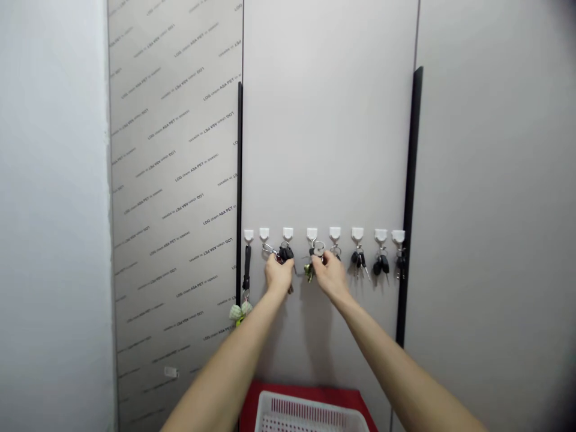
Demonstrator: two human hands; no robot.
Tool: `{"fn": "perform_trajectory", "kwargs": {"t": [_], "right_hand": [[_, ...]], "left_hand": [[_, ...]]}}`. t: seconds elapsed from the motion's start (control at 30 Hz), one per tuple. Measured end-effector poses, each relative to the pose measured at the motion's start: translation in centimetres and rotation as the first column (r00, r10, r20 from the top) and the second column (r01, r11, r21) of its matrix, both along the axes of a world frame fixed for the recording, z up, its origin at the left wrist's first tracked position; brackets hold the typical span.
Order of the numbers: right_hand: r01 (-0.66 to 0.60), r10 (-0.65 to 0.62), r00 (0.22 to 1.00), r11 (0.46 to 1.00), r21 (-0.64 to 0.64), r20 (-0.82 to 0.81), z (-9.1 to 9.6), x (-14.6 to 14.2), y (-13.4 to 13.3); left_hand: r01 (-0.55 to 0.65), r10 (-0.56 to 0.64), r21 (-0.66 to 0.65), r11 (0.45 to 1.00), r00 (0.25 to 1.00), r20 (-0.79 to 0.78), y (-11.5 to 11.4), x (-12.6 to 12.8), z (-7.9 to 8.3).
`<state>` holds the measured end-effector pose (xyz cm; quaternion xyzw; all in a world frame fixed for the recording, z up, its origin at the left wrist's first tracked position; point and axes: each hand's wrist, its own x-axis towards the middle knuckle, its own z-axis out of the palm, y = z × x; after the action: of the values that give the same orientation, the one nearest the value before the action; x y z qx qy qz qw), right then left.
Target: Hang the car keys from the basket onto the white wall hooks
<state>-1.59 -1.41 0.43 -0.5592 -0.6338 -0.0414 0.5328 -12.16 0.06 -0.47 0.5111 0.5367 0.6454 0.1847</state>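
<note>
A row of white hooks runs across the cabinet door. At the third hook [288,233], my left hand [279,276] is closed around a bunch of black-headed keys [286,252], with one key tip showing below the fingers. A metal clip [269,248] sticks out above that hand, near the second hook [264,233]. My right hand [330,275] pinches a bunch of keys at the fourth hook [312,234]; its ring and some brass keys [308,272] show left of the fingers. Part of both bunches is hidden by my hands.
Several more key bunches [359,261] hang on the hooks to the right. A black strap [247,267] with a green and white charm [240,312] hangs at far left. Below, a white plastic basket [310,405] sits on a red surface [346,396]. Black handles [411,180] flank the door.
</note>
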Motion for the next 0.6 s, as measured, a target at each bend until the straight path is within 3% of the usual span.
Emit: {"fn": "perform_trajectory", "kwargs": {"t": [0.17, 0.27, 0.37, 0.43, 0.5, 0.6], "right_hand": [[-0.125, 0.125, 0.992, 0.989, 0.077, 0.005, 3.9, 0.0, -0.2], [-0.217, 0.218, 0.973, 0.976, -0.015, 0.08, 5.3, -1.1, 0.1], [-0.171, 0.181, 0.979, 0.98, -0.098, 0.099, 6.0, -0.7, 0.2], [-0.134, 0.144, 0.987, 0.983, -0.128, 0.074, 6.3, 0.7, 0.1], [-0.132, 0.149, 0.986, 0.974, -0.184, 0.078, 6.4, 2.4, -0.2], [-0.104, 0.146, 0.975, 0.965, -0.239, 0.168, 6.4, 3.8, -0.8]], "left_hand": [[0.195, -0.216, 0.135, 0.972, 0.962, 0.164, -0.5, -1.5, 3.2], [0.368, -0.399, 0.16, 0.916, 0.878, 0.265, -1.0, -1.7, 5.1], [0.483, -0.504, 0.149, 0.863, 0.805, 0.312, -1.5, -2.5, 6.7], [0.563, -0.549, 0.031, 0.826, 0.79, 0.273, -2.0, -3.8, 7.4], [0.632, -0.608, -0.174, 0.755, 0.775, 0.173, -2.5, -5.5, 7.6], [0.618, -0.672, -0.425, 0.662, 0.74, 0.03, -2.9, -7.6, 7.3]]}}
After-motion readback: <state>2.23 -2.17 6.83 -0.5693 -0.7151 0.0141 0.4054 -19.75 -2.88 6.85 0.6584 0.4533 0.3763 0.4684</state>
